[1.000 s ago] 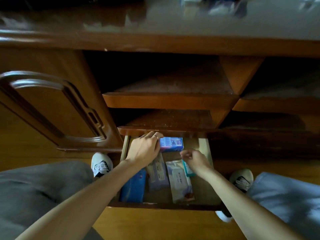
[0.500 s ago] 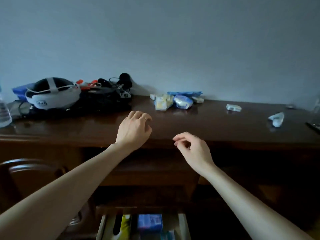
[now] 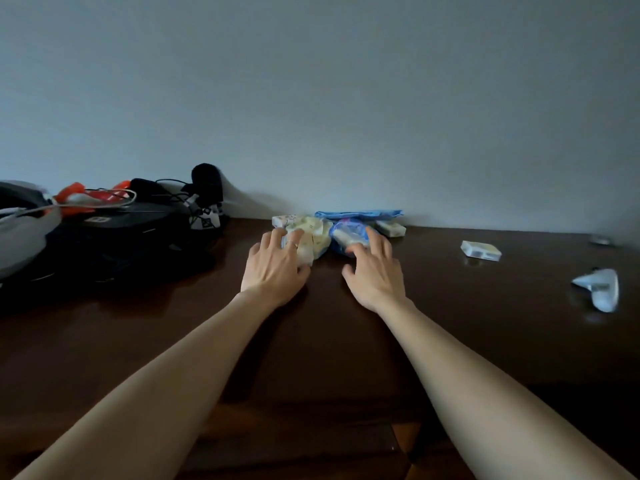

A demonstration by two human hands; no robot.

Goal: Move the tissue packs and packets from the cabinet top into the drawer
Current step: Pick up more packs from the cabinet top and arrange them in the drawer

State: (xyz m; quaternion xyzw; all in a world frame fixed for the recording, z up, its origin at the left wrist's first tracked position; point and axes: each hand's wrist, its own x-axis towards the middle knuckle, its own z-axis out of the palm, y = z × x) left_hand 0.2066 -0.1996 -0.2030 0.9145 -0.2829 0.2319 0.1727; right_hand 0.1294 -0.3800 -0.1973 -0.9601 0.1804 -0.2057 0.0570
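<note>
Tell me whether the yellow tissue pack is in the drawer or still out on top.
Out: the yellow tissue pack lies on the cabinet top under the left hand.

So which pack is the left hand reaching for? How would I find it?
Look along the dark wooden cabinet top to the little pile against the wall. The left hand rests on the pale yellow pack at the pile's left. The pack beside it, under the right hand, is blue.

Both bare arms reach forward, palms down; left hand and right hand spread their fingers, side by side.
</note>
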